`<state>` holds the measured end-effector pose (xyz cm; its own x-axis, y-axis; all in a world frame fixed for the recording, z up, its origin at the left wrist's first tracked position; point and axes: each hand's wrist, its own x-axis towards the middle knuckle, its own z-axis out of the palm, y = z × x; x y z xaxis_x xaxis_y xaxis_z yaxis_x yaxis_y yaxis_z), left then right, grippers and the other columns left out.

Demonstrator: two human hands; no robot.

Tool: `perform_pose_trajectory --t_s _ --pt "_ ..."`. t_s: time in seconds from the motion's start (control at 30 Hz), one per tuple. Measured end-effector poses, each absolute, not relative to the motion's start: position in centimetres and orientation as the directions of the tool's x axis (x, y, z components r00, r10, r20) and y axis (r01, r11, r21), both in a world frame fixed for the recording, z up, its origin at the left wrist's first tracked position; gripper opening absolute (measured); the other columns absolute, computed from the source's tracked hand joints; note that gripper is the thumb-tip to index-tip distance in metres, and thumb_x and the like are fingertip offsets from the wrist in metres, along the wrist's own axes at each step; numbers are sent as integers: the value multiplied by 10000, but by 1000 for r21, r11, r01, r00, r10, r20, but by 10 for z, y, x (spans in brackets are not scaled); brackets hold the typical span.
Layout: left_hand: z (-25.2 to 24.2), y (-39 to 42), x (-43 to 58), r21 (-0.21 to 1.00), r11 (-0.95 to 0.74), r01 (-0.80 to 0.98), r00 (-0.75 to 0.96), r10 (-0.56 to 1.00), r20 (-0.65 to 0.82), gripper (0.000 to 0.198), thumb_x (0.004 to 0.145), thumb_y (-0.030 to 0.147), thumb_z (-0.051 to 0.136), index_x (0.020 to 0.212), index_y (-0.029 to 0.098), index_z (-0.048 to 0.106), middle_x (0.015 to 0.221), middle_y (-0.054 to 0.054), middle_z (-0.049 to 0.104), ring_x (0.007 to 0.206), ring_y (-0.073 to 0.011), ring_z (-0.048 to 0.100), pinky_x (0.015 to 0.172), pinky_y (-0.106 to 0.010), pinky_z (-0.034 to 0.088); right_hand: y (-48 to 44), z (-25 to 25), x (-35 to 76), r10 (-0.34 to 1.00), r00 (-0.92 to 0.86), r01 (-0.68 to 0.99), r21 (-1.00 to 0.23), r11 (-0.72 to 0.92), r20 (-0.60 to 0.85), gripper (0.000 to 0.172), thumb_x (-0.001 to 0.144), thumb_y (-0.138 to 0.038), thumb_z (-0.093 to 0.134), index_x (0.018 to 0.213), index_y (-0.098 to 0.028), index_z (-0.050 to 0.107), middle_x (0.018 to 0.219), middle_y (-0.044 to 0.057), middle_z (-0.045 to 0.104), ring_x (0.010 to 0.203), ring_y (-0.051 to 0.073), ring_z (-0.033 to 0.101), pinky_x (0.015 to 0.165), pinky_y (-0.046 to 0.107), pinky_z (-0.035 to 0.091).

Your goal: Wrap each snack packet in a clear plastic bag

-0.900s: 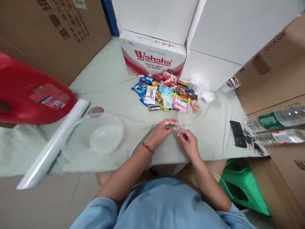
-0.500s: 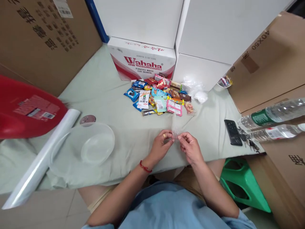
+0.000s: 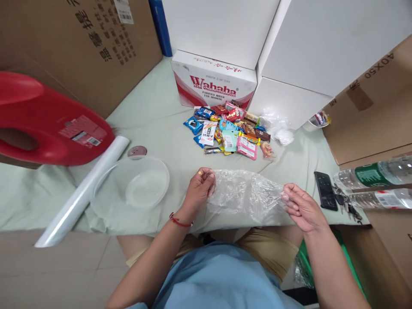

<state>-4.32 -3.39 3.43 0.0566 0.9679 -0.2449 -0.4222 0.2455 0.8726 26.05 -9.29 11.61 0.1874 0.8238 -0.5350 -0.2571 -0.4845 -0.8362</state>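
Note:
A clear, crinkled plastic bag (image 3: 246, 193) is stretched sideways between my two hands, just above the front of the cloth-covered table. My left hand (image 3: 198, 186) pinches its left end, with a ring on one finger and a red cord bracelet at the wrist. At the opposite end, the fingers of my right hand (image 3: 302, 206) are closed on the bag's edge. Beyond the bag lies a heap of wrapped snacks (image 3: 230, 128) in many colours. To the left of my left hand is a translucent plastic bowl (image 3: 162, 182).
A long plastic roll (image 3: 80, 193) and a red jug (image 3: 64, 120) occupy the left. Behind the snacks stands a Wahaha carton (image 3: 215, 81), with crumpled clear bags (image 3: 278, 128) beside it. On the right are a phone (image 3: 325, 190), keys (image 3: 347, 204) and bottles (image 3: 370, 175).
My hands have moved apart from a close pinch, the right one going furthest to the right. The bunched plastic bag is now spread wide between them. The view has shifted left.

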Motion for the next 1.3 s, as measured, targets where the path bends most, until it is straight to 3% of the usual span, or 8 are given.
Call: perform_pose_trajectory --t_s 0.17,0.33,0.53,0.7,0.83,0.93,1.1,1.3 --pt "24 -31 -50 901 268 -342 39 962 -271 477 735 571 847 842 202 566 622 98 485 420 -39 358 381 -205 246 -94 102 276 888 374 221 -904 -366 -268 456 696 -577 877 834 -213 640 696 -21 566 487 80 384 430 219 299" --pt "15 -35 -44 917 228 -326 11 971 -237 471 799 623 787 842 206 572 581 92 475 424 -56 374 401 -209 287 -97 107 254 907 240 838 -545 -13 347 221 958 -424 649 955 -211 707 932 57 669 681 169 586 696 344 500" --pt "17 -40 -47 831 289 -475 -19 941 -339 489 859 675 692 990 209 623 828 1 634 579 -97 539 479 -220 415 -99 91 176 858 -476 767 -387 512 192 331 979 -376 706 1270 -223 667 1161 122 690 1023 293 615 873 438 545" --pt "23 -43 -63 822 252 -511 -27 951 -308 421 842 545 757 1082 239 595 1228 -60 639 1037 -176 663 816 -295 573 -96 60 160 864 -480 771 -397 498 152 485 954 -440 739 1364 -213 616 1203 150 646 1048 318 583 891 479 548" --pt "24 -58 -75 964 174 -200 -204 955 -214 412 854 442 758 1182 243 608 1356 -94 595 1320 -235 548 936 -311 539 -99 54 159 877 -421 744 -465 479 230 441 986 -457 688 1358 -232 612 1171 147 630 1046 310 585 896 475 541" --pt "23 -81 -86 984 178 28 -310 937 -160 354 855 411 754 1131 224 633 1206 -88 646 1118 -218 627 816 -288 530 -103 51 154 853 -484 737 -436 517 195 428 963 -443 721 1320 -227 629 1167 145 631 1024 307 572 872 470 531" --pt "27 -113 -101 929 370 -14 -228 903 -364 370 828 488 751 1040 220 612 792 13 612 597 -127 539 510 -235 399 -104 39 152 851 -491 760 -386 523 185 173 1029 -228 576 1157 -237 692 1076 109 645 943 264 545 815 412 497" --pt "44 -100 -85 828 558 -50 27 830 -557 461 797 578 752 971 165 643 734 24 600 451 -55 428 420 -198 264 -105 44 149 925 -305 564 -740 367 226 177 1059 -284 525 1023 -236 691 1004 83 649 963 242 564 868 392 478"
